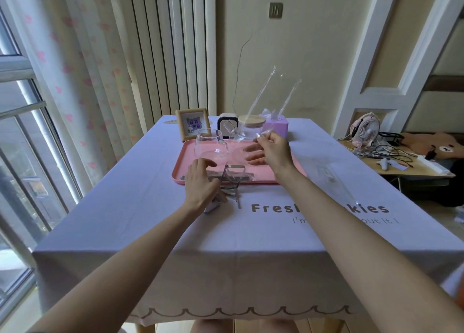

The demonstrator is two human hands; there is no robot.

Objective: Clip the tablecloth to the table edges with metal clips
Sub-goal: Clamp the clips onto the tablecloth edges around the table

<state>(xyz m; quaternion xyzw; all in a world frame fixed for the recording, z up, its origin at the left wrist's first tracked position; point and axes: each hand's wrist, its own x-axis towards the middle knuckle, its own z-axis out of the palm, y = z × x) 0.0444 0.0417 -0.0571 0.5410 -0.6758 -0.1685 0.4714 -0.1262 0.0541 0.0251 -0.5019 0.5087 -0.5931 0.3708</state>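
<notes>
Hands are apart. The left hand (200, 182) lies over the metal clips (232, 178), a loose heap straddling the near rim of the pink tray (261, 174) and spilling onto the tablecloth (226, 234). Its fingers look fairly straight, and I cannot tell whether the thumb has a clip caught under the palm. The right hand (273, 150) hovers above the tray, thumb and forefinger pinching a clear plastic bag (266, 91) that stands up from it, probably the clips' empty wrapper.

The step in hand looks like picking out one clip; no table edge in view carries a clip yet. To do it well, I would set the bag down clear of the glass mug (209, 144) on the tray and free a single clip from the tangle rather than drag the heap. Then I would smooth the cloth toward the near edge so the overhang hangs even, and push the clip fully over cloth and tabletop together.

Much is hard to read. The clips overlap, so their number is unclear. The right arm (351, 219) covers part of the printed lettering (371, 208) and the near right corner. The far edge hides behind the tray and the things beyond it. Another clear film (331, 177) seems to lie on the cloth at right, barely visible.
</notes>
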